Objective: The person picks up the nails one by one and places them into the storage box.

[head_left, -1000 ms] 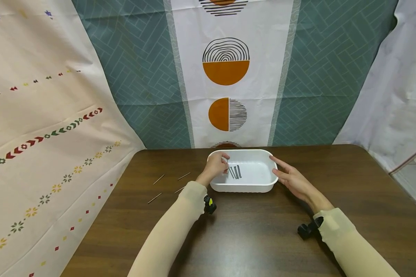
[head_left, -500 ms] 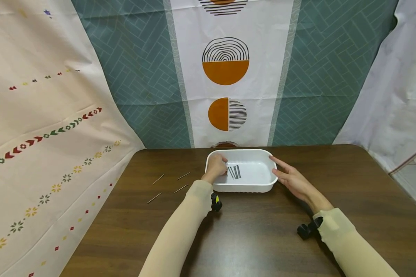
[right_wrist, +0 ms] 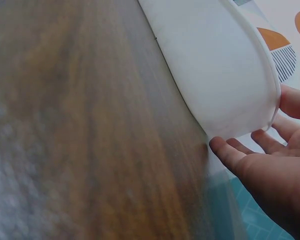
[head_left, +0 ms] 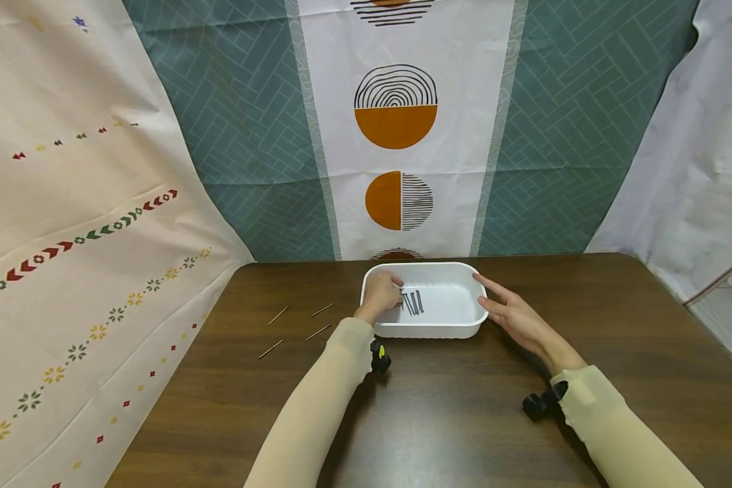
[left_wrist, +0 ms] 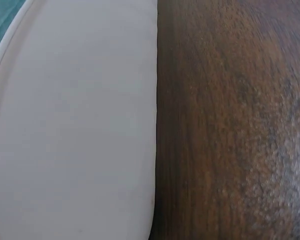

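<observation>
A white rectangular tray (head_left: 442,331) sits near the table's far edge. Inside, several slim grey nails (head_left: 413,303) lie side by side, left of the middle. My left hand (head_left: 381,294) reaches over the tray's left end, its curled fingers pinching at the leftmost nail; the fingertips are partly hidden. At the right end, my right hand (head_left: 512,318) rests spread, relaxed fingers against the tray's outer wall and rim. The right wrist view shows the thumb and fingertips touching the tray wall (right_wrist: 220,70). Only the tray's side (left_wrist: 75,125) and tabletop fill the left wrist view.
Several more nails (head_left: 271,349) lie apart on the brown wooden table (head_left: 427,413), left of the tray. A patterned cloth (head_left: 402,230) hangs behind the far edge, with pale cloths at both sides.
My left hand has moved slightly right and deeper into the tray, uncovering a nail on the table that the forearm partly covered. The right hand and the tray have stayed in place.
</observation>
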`<state>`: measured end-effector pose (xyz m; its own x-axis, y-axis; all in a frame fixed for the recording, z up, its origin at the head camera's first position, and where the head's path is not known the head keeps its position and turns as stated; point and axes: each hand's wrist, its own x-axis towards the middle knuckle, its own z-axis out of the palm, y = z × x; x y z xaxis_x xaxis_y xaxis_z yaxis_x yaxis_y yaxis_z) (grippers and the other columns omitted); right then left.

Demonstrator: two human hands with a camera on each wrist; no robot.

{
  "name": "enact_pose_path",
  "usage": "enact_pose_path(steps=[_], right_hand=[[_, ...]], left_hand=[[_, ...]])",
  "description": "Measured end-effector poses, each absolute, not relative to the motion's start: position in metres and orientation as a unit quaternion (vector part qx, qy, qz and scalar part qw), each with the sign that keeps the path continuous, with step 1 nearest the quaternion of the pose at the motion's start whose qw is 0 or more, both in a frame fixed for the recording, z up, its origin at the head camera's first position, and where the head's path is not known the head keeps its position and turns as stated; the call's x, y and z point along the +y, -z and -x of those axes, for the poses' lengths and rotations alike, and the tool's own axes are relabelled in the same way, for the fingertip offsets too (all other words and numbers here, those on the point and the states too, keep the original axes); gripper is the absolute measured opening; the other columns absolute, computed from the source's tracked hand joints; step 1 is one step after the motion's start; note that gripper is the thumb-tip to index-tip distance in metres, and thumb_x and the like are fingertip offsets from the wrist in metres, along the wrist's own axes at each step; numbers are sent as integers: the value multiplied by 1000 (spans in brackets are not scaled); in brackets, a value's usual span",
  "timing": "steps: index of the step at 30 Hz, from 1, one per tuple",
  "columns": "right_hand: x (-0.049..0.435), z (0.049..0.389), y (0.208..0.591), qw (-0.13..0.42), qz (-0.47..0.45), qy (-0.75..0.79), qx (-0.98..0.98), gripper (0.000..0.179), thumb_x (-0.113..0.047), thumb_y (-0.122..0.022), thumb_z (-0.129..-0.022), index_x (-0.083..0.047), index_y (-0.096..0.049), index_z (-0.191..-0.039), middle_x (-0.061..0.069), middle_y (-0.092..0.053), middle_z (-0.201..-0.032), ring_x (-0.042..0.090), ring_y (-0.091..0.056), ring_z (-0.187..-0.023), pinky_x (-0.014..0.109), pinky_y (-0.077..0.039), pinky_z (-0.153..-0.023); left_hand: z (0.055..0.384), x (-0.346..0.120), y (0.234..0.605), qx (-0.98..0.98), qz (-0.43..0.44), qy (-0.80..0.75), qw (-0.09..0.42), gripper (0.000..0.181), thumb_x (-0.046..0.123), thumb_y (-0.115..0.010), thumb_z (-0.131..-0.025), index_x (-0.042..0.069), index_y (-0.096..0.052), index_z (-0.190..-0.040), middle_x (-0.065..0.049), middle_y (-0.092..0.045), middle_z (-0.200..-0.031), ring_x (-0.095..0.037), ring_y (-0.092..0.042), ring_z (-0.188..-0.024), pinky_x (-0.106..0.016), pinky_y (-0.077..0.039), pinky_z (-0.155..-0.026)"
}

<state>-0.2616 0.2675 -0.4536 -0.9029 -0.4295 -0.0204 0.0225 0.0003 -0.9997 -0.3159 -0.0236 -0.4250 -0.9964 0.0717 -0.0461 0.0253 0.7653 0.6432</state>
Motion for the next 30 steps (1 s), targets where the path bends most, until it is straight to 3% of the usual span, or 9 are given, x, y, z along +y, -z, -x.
enact_pose_path(steps=[14,21,30], right_hand=[[268,261,454,163,153,697,682,69,-20,-51,-111,-10,-13,-168,13,3,-174,38,-11,-157,17,-38,-111],[268,261,454,160,152,695,684,69,-20,-51,-111,-9,-13,-168,14,2,-174,39,-14,-157,18,-39,-111],[269,261,453,162,152,689,690,69,-22,-51,-111,-10,-13,-168,13,2,-174,38,-12,-157,23,-36,-116]], left_hand=[[318,-24,426,900,-43,-427,71,29,-11,-60,-91,-8,-70,-118,-16,-71,-92,-10,-58,-62,-17,-50,-57],[319,-24,427,902,-43,-424,70,32,-12,-56,-91,-8,-68,-121,-18,-72,-95,-10,-56,-61,-17,-48,-56],[322,-24,424,915,-31,-396,71,37,-11,-54,-91,-3,-70,-123,-8,-65,-77,-11,-51,-59,-19,-41,-54]])
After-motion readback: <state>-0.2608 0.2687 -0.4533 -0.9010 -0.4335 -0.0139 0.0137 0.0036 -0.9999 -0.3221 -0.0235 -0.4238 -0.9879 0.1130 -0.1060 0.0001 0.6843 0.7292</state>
